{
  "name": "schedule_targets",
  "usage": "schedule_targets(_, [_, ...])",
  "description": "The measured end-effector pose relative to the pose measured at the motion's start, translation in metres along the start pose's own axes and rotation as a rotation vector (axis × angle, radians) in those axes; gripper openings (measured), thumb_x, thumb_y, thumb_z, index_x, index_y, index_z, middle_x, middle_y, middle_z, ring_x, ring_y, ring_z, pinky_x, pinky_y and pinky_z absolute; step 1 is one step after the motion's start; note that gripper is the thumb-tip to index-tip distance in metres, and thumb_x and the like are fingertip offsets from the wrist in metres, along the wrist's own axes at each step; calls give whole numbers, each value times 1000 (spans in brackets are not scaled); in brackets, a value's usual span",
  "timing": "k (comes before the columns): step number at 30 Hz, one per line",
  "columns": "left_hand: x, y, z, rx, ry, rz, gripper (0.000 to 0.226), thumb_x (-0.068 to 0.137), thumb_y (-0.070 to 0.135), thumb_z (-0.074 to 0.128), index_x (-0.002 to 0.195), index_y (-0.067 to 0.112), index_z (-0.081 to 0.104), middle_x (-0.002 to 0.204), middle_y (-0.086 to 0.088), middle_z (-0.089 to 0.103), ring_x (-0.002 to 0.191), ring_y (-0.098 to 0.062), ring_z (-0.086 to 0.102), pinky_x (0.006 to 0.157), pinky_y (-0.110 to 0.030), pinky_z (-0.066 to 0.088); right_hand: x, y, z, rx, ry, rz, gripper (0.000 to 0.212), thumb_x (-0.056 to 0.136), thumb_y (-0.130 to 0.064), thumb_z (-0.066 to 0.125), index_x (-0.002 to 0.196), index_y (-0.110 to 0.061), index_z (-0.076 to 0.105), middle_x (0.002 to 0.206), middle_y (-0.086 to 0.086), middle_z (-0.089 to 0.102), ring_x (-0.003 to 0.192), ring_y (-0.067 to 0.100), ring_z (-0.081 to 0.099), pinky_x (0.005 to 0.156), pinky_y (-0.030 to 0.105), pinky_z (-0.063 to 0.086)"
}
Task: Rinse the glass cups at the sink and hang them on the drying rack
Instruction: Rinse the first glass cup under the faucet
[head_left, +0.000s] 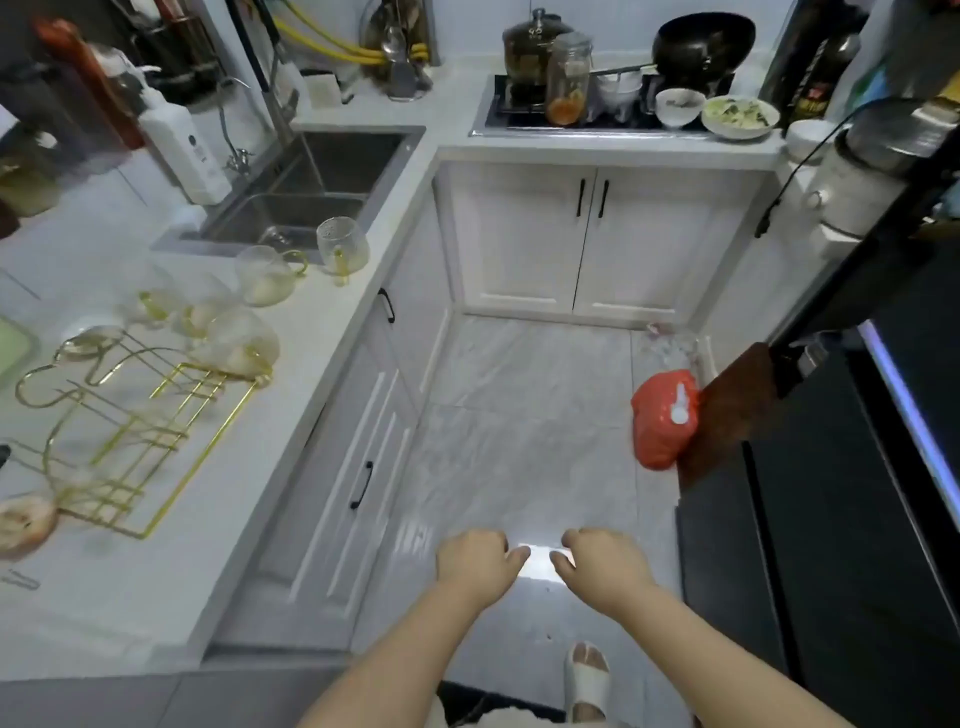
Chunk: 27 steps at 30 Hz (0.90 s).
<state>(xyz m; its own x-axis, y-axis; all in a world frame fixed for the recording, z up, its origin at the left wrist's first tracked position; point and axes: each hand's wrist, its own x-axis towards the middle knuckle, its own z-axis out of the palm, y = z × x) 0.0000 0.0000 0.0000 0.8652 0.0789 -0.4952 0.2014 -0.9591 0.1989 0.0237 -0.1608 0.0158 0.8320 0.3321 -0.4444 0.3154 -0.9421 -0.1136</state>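
Several clear glass cups with gold handles stand on the white counter at the left. One cup (343, 248) sits by the sink's front edge, another (265, 274) just left of it, and more cups (236, 340) cluster beside a gold wire drying rack (135, 431). The steel sink (317, 192) lies beyond them, under a tall faucet (270, 88). My left hand (475, 564) and my right hand (597, 566) hover over the floor, far from the counter, fingers curled in with nothing held.
A white soap bottle (182, 150) stands left of the sink. The stove (602, 114) at the back holds pots, a jar and bowls. A red bag (662, 418) lies on the floor by a dark fridge (831, 493). My sandalled foot (587, 680) is below.
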Motion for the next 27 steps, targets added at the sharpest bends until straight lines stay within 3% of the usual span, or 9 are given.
schedule_targets(5, [28, 43, -2, -17, -32, -72, 51, 92, 55, 36, 111, 17, 65, 113, -7, 67, 107, -27, 62, 87, -32, 46, 32, 47, -4, 26, -19, -41, 41, 95, -43, 35, 112, -14, 59, 113, 6, 64, 105, 29, 59, 84, 31, 42])
schedule_targets(12, [48, 76, -1, -51, -59, -158, 53, 92, 55, 36, 102, 13, 66, 107, -9, 68, 101, -29, 63, 84, -33, 48, 66, 83, -7, 55, -76, -87, 42, 96, -43, 34, 113, -15, 60, 113, 6, 66, 104, 26, 61, 84, 30, 43])
schedule_targets(16, [60, 75, -9, -80, -89, -221, 52, 92, 55, 35, 98, 13, 65, 105, -9, 69, 100, -29, 63, 84, -34, 49, 85, 85, -15, 74, -105, -119, 43, 95, -44, 34, 111, -14, 62, 111, 5, 66, 103, 25, 61, 84, 30, 43])
schedule_targets(22, [92, 58, -29, -101, -118, -254, 54, 93, 56, 34, 117, 16, 61, 118, -6, 65, 112, -26, 59, 88, -32, 45, 126, 76, -36, 53, -111, -163, 48, 96, -48, 32, 111, -14, 62, 112, 5, 66, 105, 24, 60, 86, 31, 42])
schedule_targets(27, [123, 35, -50, -160, -98, -254, 53, 92, 57, 36, 116, 17, 62, 117, -3, 66, 111, -23, 59, 87, -30, 46, 162, 62, -59, -13, -116, -189, 50, 96, -50, 31, 111, -14, 62, 112, 4, 66, 104, 24, 61, 85, 30, 42])
